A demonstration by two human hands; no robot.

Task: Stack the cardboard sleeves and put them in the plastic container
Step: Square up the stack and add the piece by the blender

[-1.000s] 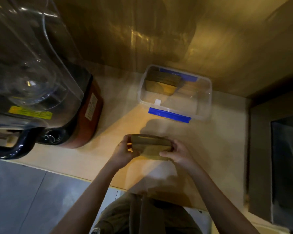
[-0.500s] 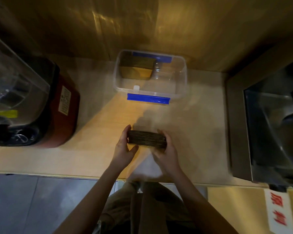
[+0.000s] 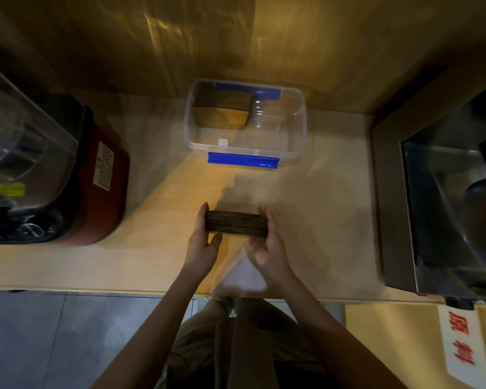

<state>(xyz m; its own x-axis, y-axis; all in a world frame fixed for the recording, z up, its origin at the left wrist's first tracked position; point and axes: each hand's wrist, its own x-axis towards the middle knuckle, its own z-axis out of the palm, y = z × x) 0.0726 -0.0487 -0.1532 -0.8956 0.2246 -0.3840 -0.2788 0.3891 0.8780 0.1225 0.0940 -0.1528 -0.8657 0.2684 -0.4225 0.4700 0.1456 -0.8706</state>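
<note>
A stack of brown cardboard sleeves (image 3: 237, 223) stands on edge on the wooden counter, its layered edges facing me. My left hand (image 3: 202, 242) presses its left end and my right hand (image 3: 270, 245) presses its right end, so both hands hold the stack between them. Farther back stands the clear plastic container (image 3: 299, 127) with blue clips, its top uncovered. Another pile of cardboard sleeves (image 3: 222, 112) sits in its back left corner.
A red and black blender base (image 3: 96, 189) with a clear jug stands at the left. A steel sink (image 3: 443, 197) lies to the right. A wooden wall (image 3: 236, 37) rises behind the container. The counter's front edge (image 3: 96, 290) runs below my wrists.
The stack has been turned from lying flat to standing on edge between my hands. My head has shifted right, so the blender moved left and the sink came into view.
</note>
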